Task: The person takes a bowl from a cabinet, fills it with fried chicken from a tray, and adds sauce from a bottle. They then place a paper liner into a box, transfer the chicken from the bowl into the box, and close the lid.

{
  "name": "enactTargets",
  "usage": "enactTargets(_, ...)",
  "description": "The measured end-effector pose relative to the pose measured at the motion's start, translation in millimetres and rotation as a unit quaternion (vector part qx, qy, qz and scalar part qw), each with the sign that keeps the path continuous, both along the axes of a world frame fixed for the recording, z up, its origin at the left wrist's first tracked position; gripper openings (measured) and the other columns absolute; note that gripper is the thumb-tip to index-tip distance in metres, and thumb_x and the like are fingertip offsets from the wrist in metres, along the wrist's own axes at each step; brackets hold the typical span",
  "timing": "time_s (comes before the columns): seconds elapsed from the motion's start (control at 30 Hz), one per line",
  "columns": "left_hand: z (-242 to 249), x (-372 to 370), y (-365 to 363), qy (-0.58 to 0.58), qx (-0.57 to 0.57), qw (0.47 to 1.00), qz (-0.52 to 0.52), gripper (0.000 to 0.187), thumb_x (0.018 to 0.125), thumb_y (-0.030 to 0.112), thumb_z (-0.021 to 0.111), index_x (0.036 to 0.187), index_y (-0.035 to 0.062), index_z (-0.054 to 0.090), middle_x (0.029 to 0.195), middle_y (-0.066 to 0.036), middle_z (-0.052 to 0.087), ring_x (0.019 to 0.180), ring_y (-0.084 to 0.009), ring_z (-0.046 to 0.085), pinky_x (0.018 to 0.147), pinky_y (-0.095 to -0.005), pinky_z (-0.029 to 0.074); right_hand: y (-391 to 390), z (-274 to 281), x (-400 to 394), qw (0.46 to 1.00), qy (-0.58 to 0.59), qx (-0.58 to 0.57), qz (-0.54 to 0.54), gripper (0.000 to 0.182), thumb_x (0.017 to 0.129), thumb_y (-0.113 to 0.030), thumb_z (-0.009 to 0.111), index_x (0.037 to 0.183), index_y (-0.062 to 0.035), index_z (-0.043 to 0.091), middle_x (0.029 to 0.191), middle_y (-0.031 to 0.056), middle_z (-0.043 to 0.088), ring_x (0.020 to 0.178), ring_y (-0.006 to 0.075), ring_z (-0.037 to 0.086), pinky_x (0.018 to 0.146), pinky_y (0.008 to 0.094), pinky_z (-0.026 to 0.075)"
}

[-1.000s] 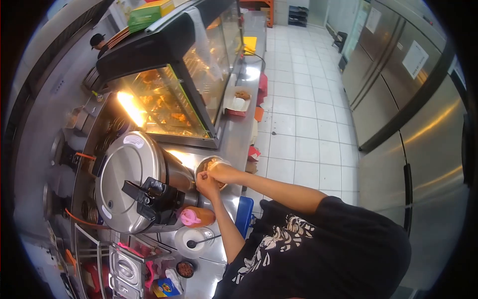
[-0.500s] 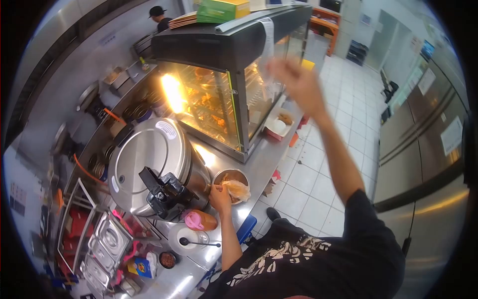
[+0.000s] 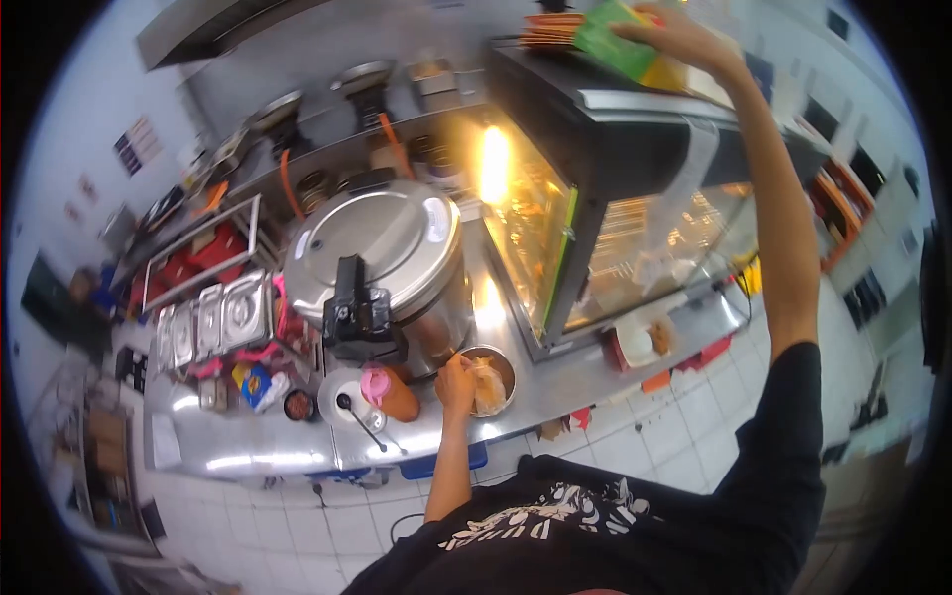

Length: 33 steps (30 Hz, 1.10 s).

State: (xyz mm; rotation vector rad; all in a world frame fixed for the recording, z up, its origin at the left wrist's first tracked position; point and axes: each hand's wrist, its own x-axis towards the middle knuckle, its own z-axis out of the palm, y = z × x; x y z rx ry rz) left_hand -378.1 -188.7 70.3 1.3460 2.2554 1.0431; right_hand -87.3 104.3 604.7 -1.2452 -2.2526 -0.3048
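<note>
My left hand (image 3: 457, 385) is closed at the left rim of a round metal bowl (image 3: 511, 374), its fingers pinching the edge of a thin, crumpled plastic bag (image 3: 488, 387). Brownish food shows in the bowl, partly covered by the bag. My right hand (image 3: 684, 38) reaches up over a green and yellow box (image 3: 620, 45) on top of the glass food warmer (image 3: 645, 109). Its fingers are stretched out across the box and blurred; I see nothing held in them.
A big steel pot (image 3: 377, 248) with a black tap stands left of the bowl. Beside it are an orange bottle (image 3: 397, 397) with a pink lid and a black spoon (image 3: 359, 420). Lidded steel pans (image 3: 245, 307) sit further left. A paper tray (image 3: 640, 340) lies right of the bowl.
My right hand has moved from in front of the warmer up to the box on top. The view has swung left. My left hand stays at the bowl.
</note>
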Motion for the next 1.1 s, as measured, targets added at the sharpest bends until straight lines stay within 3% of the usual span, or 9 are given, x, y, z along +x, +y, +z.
enactTargets(0.03, 1.7, 3.1, -2.2, -0.005, 0.001, 1.0, 0.028, 0.013, 0.077, 0.017, 0.07, 0.087, 0.0095, 0.067, 0.087, -0.012, 0.071, 0.084, -0.0333, 0.067, 0.074, -0.0436, 0.052, -7.5, -3.3, 1.4, 1.0, -0.004, -0.021, 0.008, 0.098, 0.071, -0.077, 0.058, 0.138, -0.0061, 0.048, 0.123, 0.0233, 0.059, 0.112, 0.0367, 0.059, 0.097, 0.0443, 0.043)
enactTargets(0.2, 34.6, 8.6, -10.0, 0.079, -0.123, 0.989, 0.007, 0.022, 0.089, 0.017, 0.05, 0.094, 0.0061, 0.068, 0.094, -0.02, 0.068, 0.092, -0.0366, 0.067, 0.078, -0.0484, 0.052, -29.7, 8.6, 0.6, 0.994, 0.009, -0.044, 0.103, 0.067, 0.089, -0.053, 0.057, 0.132, -0.0021, 0.051, 0.12, 0.0134, 0.059, 0.107, 0.0228, 0.058, 0.094, 0.0339, 0.043)
enactTargets(0.57, 56.5, 25.4, -20.2, 0.031, -0.096, 0.995, -0.012, 0.027, 0.076, 0.029, 0.066, 0.089, 0.0056, 0.072, 0.089, -0.018, 0.07, 0.082, -0.0337, 0.069, 0.074, -0.0438, 0.055, -135.9, -78.3, 55.6, 0.927, 0.275, 0.197, 0.161, 0.062, 0.092, -0.048, 0.053, 0.135, -0.0034, 0.048, 0.12, 0.0107, 0.06, 0.105, 0.0193, 0.059, 0.093, 0.0318, 0.045)
enactTargets(0.63, 97.1, 27.9, -28.8, -0.048, -0.025, 0.992, -0.118, 0.039, 0.08, 0.035, 0.068, 0.107, 0.008, 0.067, 0.092, -0.013, 0.07, 0.086, -0.0279, 0.068, 0.08, -0.0375, 0.053, -178.3, -131.0, 49.1, 0.896, 0.352, 0.182, 0.2, 0.059, 0.093, -0.046, 0.051, 0.134, -0.0028, 0.048, 0.12, 0.01, 0.059, 0.106, 0.0187, 0.059, 0.093, 0.0318, 0.045)
enactTargets(0.77, 210.8, 32.8, -69.0, -0.485, 0.201, 0.797, -0.299, 0.084, 0.077, 0.044, 0.078, 0.14, 0.0024, 0.04, 0.123, -0.01, 0.06, 0.105, -0.0197, 0.06, 0.09, -0.0336, 0.047, -235.8, -253.8, -1.1, 0.817, 0.478, -0.158, 0.283, 0.053, 0.097, -0.041, 0.048, 0.132, -0.0018, 0.048, 0.12, 0.0087, 0.059, 0.106, 0.0175, 0.058, 0.094, 0.0317, 0.046)
enactTargets(0.87, 212.5, 17.7, -91.6, -0.522, 0.356, 0.686, -0.361, 0.091, 0.08, 0.052, 0.072, 0.144, 0.0016, 0.032, 0.136, -0.013, 0.049, 0.118, -0.0223, 0.052, 0.097, -0.0339, 0.044, -276.7, -316.7, -48.8, 0.655, 0.508, -0.478, 0.29, 0.049, 0.099, -0.038, 0.046, 0.131, -0.001, 0.048, 0.12, 0.0077, 0.058, 0.106, 0.0166, 0.057, 0.094, 0.0317, 0.046)
enactTargets(0.9, 205.4, 14.4, -105.6, -0.533, 0.355, 0.679, -0.36, 0.091, 0.08, 0.052, 0.072, 0.144, 0.0016, 0.032, 0.136, -0.013, 0.049, 0.118, -0.0223, 0.052, 0.097, -0.0339, 0.044, -291.9, -332.4, -67.9, 0.588, 0.501, -0.565, 0.29, 0.048, 0.1, -0.037, 0.045, 0.131, -0.0007, 0.048, 0.12, 0.0074, 0.058, 0.107, 0.0163, 0.057, 0.094, 0.0316, 0.046)
enactTargets(1.0, 178.8, -19.6, -182.6, -0.463, 0.286, 0.835, -0.079, 0.081, 0.089, 0.058, 0.057, 0.141, 0.0002, 0.036, 0.135, -0.013, 0.048, 0.123, -0.0192, 0.048, 0.101, -0.0345, 0.042, -340.0, -366.3, -134.8, 0.425, 0.421, -0.756, 0.267, 0.044, 0.103, -0.034, 0.043, 0.129, 0.0001, 0.048, 0.121, 0.0064, 0.057, 0.107, 0.0154, 0.056, 0.094, 0.0316, 0.046)
enactTargets(1.1, 168.2, -53.5, -264.3, -0.526, 0.246, 0.795, 0.177, 0.063, 0.098, 0.051, 0.045, 0.133, -0.0011, 0.045, 0.127, -0.011, 0.055, 0.114, -0.0159, 0.052, 0.098, -0.0316, 0.042, -390.1, -370.8, -213.9, 0.585, 0.209, -0.71, 0.332, 0.047, 0.103, -0.037, 0.04, 0.131, -0.0007, 0.051, 0.106, 0.0038, 0.061, 0.098, 0.0122, 0.056, 0.081, 0.024, 0.046)
